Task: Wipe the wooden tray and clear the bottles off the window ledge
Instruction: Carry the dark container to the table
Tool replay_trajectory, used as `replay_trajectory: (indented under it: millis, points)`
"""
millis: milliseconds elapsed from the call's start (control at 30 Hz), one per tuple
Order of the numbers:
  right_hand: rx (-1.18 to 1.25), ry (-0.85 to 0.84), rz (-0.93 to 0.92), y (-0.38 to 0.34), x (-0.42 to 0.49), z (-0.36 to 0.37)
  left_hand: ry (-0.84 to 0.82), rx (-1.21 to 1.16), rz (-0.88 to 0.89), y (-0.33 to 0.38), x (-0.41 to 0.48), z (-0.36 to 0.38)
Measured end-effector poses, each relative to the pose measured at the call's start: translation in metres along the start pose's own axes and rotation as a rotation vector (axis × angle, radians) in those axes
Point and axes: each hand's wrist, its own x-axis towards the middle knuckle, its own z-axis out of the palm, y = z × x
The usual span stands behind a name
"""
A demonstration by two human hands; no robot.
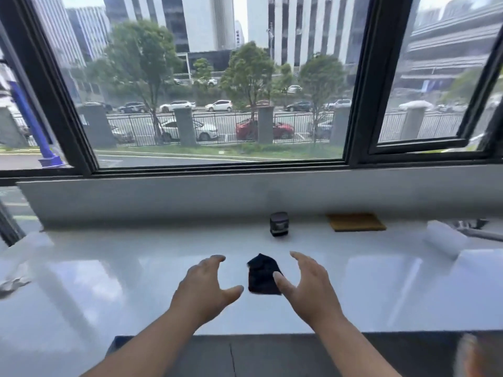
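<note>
A dark folded cloth (261,274) lies on the white window ledge (109,281), between my two hands. My left hand (204,287) hovers just left of it with fingers spread and holds nothing. My right hand (307,284) is just right of the cloth, fingers apart, its thumb over the cloth's right edge. Farther back a small dark bottle (279,223) stands upright near the wall. To its right the flat wooden tray (356,222) lies against the wall.
A white roll-like object (443,239) lies at the right of the ledge, with a metal part (479,232) behind it. Crumpled pale material (13,284) sits at the far left. Black window frames (359,91) rise behind the ledge. A dark floor (272,355) lies below.
</note>
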Motion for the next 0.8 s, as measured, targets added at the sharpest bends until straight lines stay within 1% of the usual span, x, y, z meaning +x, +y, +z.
replay_trajectory:
  millis: [133,233,433,500,667,733,800]
  points:
    - [0.0,0.017,0.063,0.038,0.026,-0.01,-0.036,0.019,0.089,0.047,0.049,0.028]
    - [-0.012,0.016,0.105,0.056,0.046,-0.011,-0.051,0.016,0.116,0.06,0.083,0.044]
    - [-0.104,0.065,0.159,0.068,0.107,-0.009,-0.101,-0.003,0.138,0.049,0.168,0.068]
    - [-0.143,0.088,0.178,0.065,0.131,-0.011,-0.109,-0.006,0.15,0.044,0.199,0.071]
    - [-0.235,0.087,0.234,0.048,0.191,-0.021,-0.138,-0.015,0.205,0.04,0.269,0.065]
    - [-0.283,0.11,0.249,0.047,0.213,-0.02,-0.118,0.008,0.242,0.041,0.3,0.062]
    - [-0.392,0.098,0.25,0.052,0.228,-0.013,-0.11,0.082,0.276,0.041,0.324,0.065]
